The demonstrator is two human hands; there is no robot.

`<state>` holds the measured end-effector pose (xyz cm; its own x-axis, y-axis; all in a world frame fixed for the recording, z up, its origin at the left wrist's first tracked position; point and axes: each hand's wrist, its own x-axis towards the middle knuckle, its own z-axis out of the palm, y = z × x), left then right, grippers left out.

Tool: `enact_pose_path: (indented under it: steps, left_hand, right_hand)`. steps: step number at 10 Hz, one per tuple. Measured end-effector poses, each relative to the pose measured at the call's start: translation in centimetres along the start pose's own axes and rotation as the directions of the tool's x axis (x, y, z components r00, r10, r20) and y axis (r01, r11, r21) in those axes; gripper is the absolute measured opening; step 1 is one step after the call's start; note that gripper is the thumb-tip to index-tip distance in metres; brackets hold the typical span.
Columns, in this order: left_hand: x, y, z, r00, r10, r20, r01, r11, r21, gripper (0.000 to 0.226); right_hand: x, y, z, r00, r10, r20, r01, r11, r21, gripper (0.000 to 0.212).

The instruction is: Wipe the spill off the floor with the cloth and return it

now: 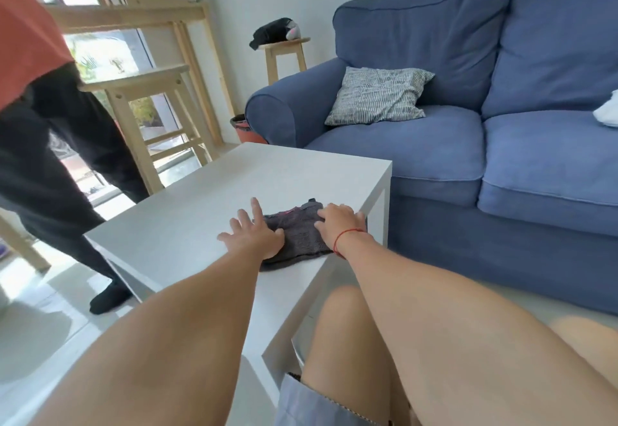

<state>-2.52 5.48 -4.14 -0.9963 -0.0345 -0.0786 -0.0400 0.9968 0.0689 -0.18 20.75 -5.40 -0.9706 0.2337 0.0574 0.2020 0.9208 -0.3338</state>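
A dark grey cloth (299, 233) lies folded on the white coffee table (200, 198), near its right front corner. My left hand (252, 233) rests flat on the cloth's left edge, fingers spread, partly on the tabletop. My right hand (337, 221), with a red thread at the wrist, presses flat on the cloth's right side. Neither hand has its fingers curled around the cloth. No spill shows on the visible floor.
A blue sofa (468, 144) with a striped cushion (378, 96) stands right of the table. Another person (50, 124) in an orange top and black trousers stands at the left. Wooden stools (157, 117) and a small stool (284, 54) stand behind. My bare knee (337, 332) is under the table corner.
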Motion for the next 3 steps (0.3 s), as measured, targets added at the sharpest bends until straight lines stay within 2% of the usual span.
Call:
enact_pose_path:
  steps: [1,2,3]
  left_hand:
    - [0.2,0.6,0.8,0.988,0.107,0.114,-0.109,0.994,0.008,0.063]
    - [0.4,1.1,1.0,0.988,0.069,0.14,-0.075,0.996,0.04,0.064]
    - [1.0,1.9,0.9,0.99,0.125,0.07,-0.127,0.992,0.014,0.065]
  right_hand:
    - [-0.1,0.5,-0.2,0.999,-0.003,0.04,0.003,1.0,0.007,0.031]
    - [0.0,0.6,-1.5,0.986,-0.038,-0.163,0.069,0.979,0.19,0.033]
    - [-0.2,-0.1,-5.1,0.866,0.048,-0.498,0.28,0.779,0.561,0.027]
